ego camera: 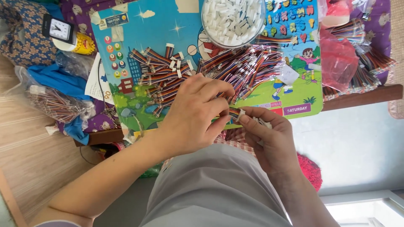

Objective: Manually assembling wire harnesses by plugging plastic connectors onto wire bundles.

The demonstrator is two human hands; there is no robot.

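My left hand pinches a short multicoloured ribbon cable at its end. Facing it, my right hand holds a small white plastic connector against the cable's tip, with a few more white connectors tucked in its palm. Both hands meet just above the near edge of a colourful cartoon mat. Behind them lie two heaps of the same cables: one with white connectors fitted, one of bare-ended cables.
A clear bowl of white connectors stands at the mat's far edge. Red plastic bags and cable bundles lie at right. A small clock, blue cloth and a bag of cables sit at left. My lap fills the foreground.
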